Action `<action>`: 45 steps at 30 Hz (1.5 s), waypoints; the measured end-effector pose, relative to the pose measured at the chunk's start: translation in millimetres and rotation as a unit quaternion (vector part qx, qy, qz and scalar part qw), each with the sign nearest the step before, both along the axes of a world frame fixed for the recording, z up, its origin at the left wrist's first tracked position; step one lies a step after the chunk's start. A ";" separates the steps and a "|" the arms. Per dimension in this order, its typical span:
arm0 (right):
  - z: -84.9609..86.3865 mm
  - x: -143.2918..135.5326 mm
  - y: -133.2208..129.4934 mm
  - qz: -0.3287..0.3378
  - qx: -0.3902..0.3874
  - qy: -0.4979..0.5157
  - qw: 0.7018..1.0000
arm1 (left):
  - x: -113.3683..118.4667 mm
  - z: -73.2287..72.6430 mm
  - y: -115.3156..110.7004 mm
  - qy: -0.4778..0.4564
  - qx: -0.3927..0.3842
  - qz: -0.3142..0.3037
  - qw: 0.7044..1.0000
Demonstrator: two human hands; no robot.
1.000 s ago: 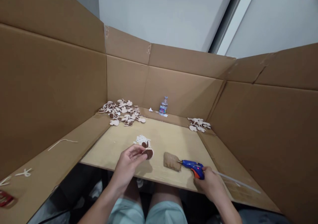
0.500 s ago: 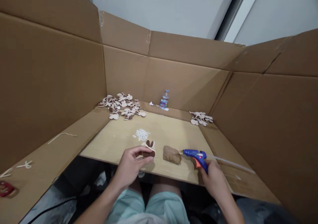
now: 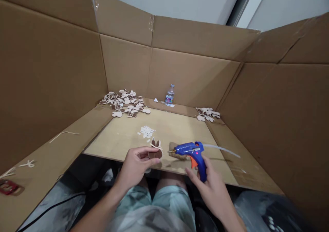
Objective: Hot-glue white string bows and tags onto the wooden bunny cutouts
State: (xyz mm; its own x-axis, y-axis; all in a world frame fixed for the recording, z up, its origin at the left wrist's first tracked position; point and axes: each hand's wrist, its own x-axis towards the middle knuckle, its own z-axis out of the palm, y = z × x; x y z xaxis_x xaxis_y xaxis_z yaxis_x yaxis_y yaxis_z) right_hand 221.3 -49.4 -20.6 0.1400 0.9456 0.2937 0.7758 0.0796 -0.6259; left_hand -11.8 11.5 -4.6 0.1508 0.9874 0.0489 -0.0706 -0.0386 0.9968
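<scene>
Ear-shaped piece [image 3: 155, 152], brown with a pale bow on it, is sitting at the near edge of the board [image 3: 123, 141], and I am pinching it in my left hand [image 3: 136, 165], fingers curled narrowly around it. Going from the far left, I am seeing a red thing [image 3: 7, 187] and a pale string [image 3: 63, 135] lying on the cardboard ledge [image 3: 51, 156]. Farther back, a big pile of pieces [image 3: 124, 102] is resting in the far left corner. Small white scraps [image 3: 146, 131] are lying on the board just beyond my left hand. A bottle [image 3: 169, 95] is standing upright against the far wall. Right of the ear piece, I am gripping a blue glue gun [image 3: 191, 151] in my right hand [image 3: 209, 187], its nozzle pointing left toward the piece, close to it. A brown pad [image 3: 177, 154] is lying partly hidden behind the gun. A smaller pile [image 3: 207, 113] is lying in the far right corner.
</scene>
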 end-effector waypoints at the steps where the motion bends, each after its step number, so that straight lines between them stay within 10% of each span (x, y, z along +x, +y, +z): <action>1: -0.3 -3.8 -1.1 0.009 0.007 0.000 1.000 | 0.2 0.8 -0.9 -0.001 -0.002 -0.001 1.000; 45: -5.4 -8.1 -0.6 0.008 0.098 -0.023 0.995 | -0.8 10.1 -9.2 -0.020 -0.018 -0.003 1.000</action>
